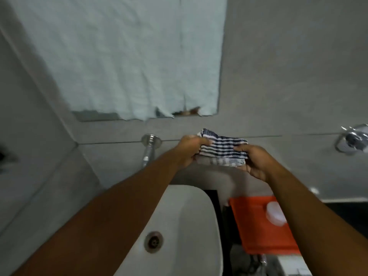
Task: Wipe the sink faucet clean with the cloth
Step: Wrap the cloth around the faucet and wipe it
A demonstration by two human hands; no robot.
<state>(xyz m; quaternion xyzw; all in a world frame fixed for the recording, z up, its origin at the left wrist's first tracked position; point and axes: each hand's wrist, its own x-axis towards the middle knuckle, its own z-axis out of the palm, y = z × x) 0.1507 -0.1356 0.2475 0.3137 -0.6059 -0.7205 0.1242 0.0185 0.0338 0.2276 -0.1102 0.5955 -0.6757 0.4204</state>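
A blue-and-white striped cloth [223, 148] is stretched between both hands in front of the grey wall, above the sink. My left hand [190, 150] grips its left end and my right hand [254, 162] grips its right end. The chrome wall-mounted faucet [149, 148] sticks out of the wall just left of my left hand; its lower end is hidden behind my left forearm. The cloth is to the right of the faucet and apart from it.
A white sink basin [185, 220] with a metal drain [153, 241] lies below. An orange tray [256, 222] with a white round object [275, 215] sits right of the basin. A mirror covered by pale paper [123, 56] hangs above. A chrome fitting [352, 139] is on the wall at right.
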